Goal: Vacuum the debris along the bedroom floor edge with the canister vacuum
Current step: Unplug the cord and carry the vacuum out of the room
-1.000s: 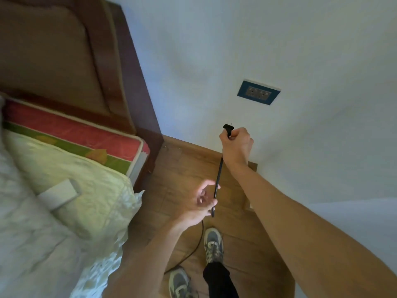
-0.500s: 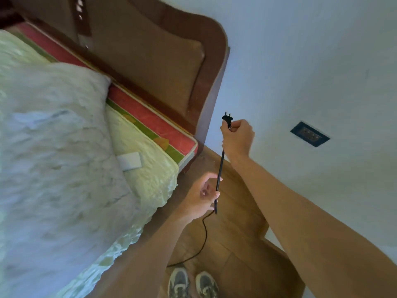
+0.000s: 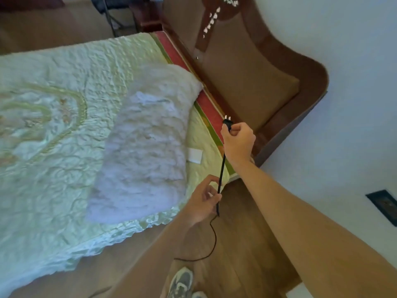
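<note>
No words, numbers or signs can be read here. The small white flat card (image 3: 194, 155) on the pale green quilted bed cover (image 3: 64, 125) looks plain. The dark blue wall socket plate (image 3: 384, 208) is too blurry to show any marks.

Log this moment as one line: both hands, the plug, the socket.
right hand: grips plug, prongs up | left hand: holds cord below | wall socket: plug not in it | vacuum: not in view

One head-worn view looks steeply down from beside the bed (image 3: 64, 125), facing its headboard (image 3: 247, 72) and the wall (image 3: 343, 61) right of it, close above left hand (image 3: 204, 201) and right hand (image 3: 238, 140).
</note>
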The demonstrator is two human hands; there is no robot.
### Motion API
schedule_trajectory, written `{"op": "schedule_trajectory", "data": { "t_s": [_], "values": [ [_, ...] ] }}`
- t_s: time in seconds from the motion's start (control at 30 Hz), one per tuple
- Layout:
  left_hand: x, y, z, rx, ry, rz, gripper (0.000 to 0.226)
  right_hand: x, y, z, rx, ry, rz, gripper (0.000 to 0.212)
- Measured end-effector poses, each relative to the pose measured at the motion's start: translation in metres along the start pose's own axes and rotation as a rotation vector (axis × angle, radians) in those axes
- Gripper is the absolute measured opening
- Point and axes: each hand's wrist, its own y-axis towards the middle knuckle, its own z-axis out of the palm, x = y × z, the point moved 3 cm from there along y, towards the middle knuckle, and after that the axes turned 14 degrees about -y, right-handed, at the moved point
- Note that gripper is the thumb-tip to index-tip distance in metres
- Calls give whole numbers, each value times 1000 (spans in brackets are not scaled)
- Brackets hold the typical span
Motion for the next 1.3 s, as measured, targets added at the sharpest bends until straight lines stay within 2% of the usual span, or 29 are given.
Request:
{"op": "schedule_trajectory", "data": {
  "t_s": [0.23,0.63,0.9,1.3],
  "values": [
    [-8,-43,-25,-135,-63,6,19,39,-32,31,151,50,-111,19],
    [5,-134,-128,-403,-169,86,20,148,-147,118,389,144,-358,22],
    [44,-228,-210,-574,-352,138,20,216,-275,180,556,127,-489,22],
    [109,-413,-332,-810,-579,174,24,313,-526,248,789,120,-676,22]
  ]
}}
